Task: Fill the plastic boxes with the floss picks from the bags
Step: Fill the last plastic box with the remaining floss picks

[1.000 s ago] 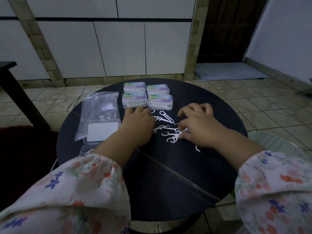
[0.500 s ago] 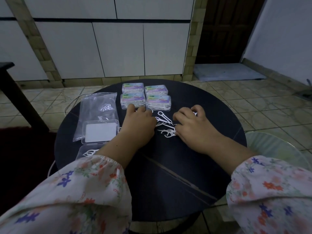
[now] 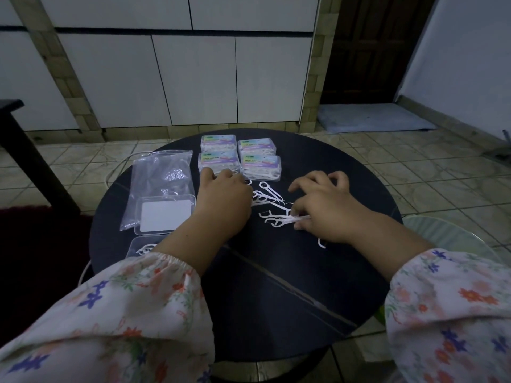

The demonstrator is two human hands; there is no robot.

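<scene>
Left hand: your left hand [image 3: 225, 200] lay knuckles-up on the round dark table [image 3: 271, 305], fingers curled over loose picks; whether it held any, you couldn't tell.
Right hand: your right hand [image 3: 322, 210] pinched a bundle of white plastic floss picks [image 3: 279, 218] by their handles.
Loose picks: more lay scattered between both hands.
Boxes: four filled clear plastic boxes [image 3: 240, 158] stood just beyond; an open clear box [image 3: 163, 214] sat left, on the crumpled clear plastic bag [image 3: 161, 178].
</scene>
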